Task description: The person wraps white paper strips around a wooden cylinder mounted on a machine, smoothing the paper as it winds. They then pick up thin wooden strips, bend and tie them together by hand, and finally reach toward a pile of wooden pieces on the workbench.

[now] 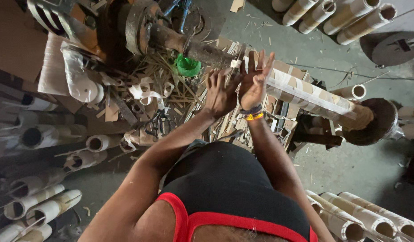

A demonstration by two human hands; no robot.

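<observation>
Cluttered floor; tube (305,92) end between fingers (260,67).

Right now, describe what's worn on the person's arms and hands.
Both arms are bare from shoulder to fingers: no sleeves, no gloves. The right wrist carries stacked bands, dark ones above a yellow-orange one. The left hand and its wrist show nothing worn, and the right hand shows no rings that I can make out. The top is sleeveless, black with red trim.

Dim, warm light from above; deep shadows at left, wide-angle bending at edges.
</observation>
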